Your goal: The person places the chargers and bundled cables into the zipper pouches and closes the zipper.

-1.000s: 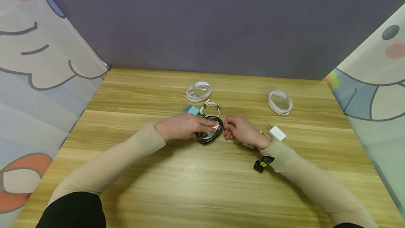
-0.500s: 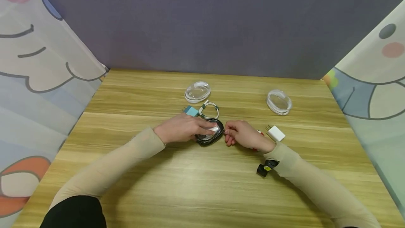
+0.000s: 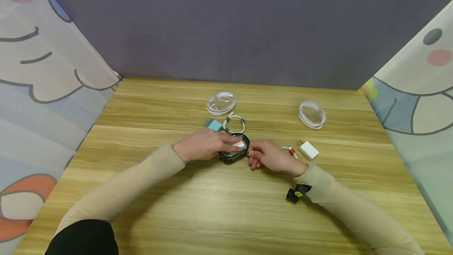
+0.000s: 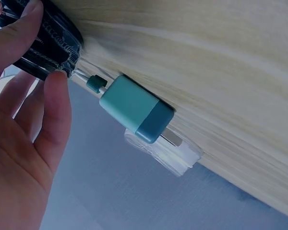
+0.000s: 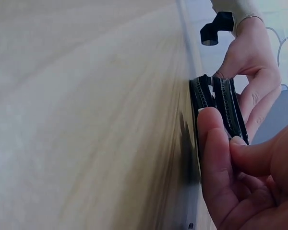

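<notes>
A coiled black cable (image 3: 231,161) in clear plastic film lies on the table between both hands. My left hand (image 3: 205,145) holds it from the left, with thumb and fingertips on opposite sides in the left wrist view. My right hand (image 3: 270,156) is at its right edge, where thumb and index finger pinch the end of the wrapped bundle (image 5: 226,105). Just beyond the left hand are a teal plug charger (image 3: 214,124) and a small white cable coil (image 3: 243,127) with dark green ties.
Farther back lie two white cable coils in clear film, a left coil (image 3: 213,112) and a right coil (image 3: 313,125). Right of my right hand are a white plug charger (image 3: 309,150) and a partly hidden white cable with a red part (image 3: 291,151). A grey panel (image 3: 240,30) stands behind.
My right hand has lowered slightly toward me, staying at the cable's right edge, and more of the red-and-white cable shows behind it. The left hand keeps its hold.
</notes>
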Demonstrator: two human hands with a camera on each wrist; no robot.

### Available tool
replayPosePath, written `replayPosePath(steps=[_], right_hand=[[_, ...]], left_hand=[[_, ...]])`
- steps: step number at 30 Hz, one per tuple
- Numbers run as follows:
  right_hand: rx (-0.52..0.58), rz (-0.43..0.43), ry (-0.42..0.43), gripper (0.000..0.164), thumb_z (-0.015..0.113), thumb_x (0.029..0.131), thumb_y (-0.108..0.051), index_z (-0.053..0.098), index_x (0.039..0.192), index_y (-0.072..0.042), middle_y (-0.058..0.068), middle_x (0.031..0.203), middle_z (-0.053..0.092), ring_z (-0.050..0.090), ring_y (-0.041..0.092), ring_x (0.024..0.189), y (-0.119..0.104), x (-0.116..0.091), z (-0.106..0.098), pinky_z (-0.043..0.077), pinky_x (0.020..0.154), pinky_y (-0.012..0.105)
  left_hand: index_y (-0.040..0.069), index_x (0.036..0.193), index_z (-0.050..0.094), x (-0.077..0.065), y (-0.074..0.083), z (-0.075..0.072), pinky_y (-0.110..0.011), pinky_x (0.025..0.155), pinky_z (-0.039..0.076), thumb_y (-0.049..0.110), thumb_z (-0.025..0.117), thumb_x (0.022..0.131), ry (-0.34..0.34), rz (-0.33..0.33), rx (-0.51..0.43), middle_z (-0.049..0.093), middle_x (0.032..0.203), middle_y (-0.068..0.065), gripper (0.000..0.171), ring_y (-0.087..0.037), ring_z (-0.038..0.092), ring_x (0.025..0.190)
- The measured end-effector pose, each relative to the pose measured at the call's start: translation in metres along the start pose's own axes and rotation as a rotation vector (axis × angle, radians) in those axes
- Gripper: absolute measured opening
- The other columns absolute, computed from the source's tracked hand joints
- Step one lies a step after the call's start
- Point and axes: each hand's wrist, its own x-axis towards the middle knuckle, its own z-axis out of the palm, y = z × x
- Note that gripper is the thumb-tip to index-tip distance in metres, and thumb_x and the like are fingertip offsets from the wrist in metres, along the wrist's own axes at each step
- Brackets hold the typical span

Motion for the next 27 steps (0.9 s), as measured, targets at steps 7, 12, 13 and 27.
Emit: replayPosePath(steps=[7,12,13,27], right_hand=[[0.026,0.032,0.066,0.02,0.049,0.104,-0.006,0.062,0.092,0.002,0.008,0.08,0.069,0.069,0.019,0.071,0.003,0.006,-0.004,0.058,0.064,0.032],[-0.003,0.041,0.132,0.02,0.049,0.104,-0.005,0.062,0.091,0.001,0.007,0.078,0.068,0.068,0.018,0.068,0.004,0.01,-0.007,0.057,0.062,0.03],[-0.018,0.039,0.146,0.019,0.05,0.104,-0.004,0.062,0.091,0.0,0.006,0.078,0.067,0.068,0.018,0.068,0.004,0.011,-0.008,0.057,0.061,0.03],[-0.087,0.026,0.213,0.014,0.056,0.101,-0.003,0.064,0.089,-0.002,0.005,0.077,0.068,0.068,0.016,0.067,0.004,0.024,-0.013,0.057,0.061,0.028]], left_hand=[[0.026,0.141,0.06,0.0,0.001,0.002,-0.036,0.091,0.052,0.016,0.086,0.078,0.035,0.047,0.068,0.049,0.149,0.001,0.068,-0.021,0.055,0.124],[0.025,0.14,0.06,0.002,0.005,0.004,-0.036,0.096,0.049,0.012,0.081,0.082,0.069,0.093,0.096,0.051,0.144,-0.002,0.063,-0.023,0.053,0.12],[0.024,0.141,0.059,0.002,0.005,0.004,-0.036,0.098,0.047,0.012,0.079,0.085,0.07,0.1,0.101,0.051,0.144,-0.002,0.06,-0.023,0.052,0.121],[0.018,0.141,0.06,0.005,-0.002,0.007,-0.039,0.108,0.04,0.011,0.078,0.086,0.091,0.131,0.052,0.046,0.152,-0.001,0.058,-0.018,0.041,0.14]])
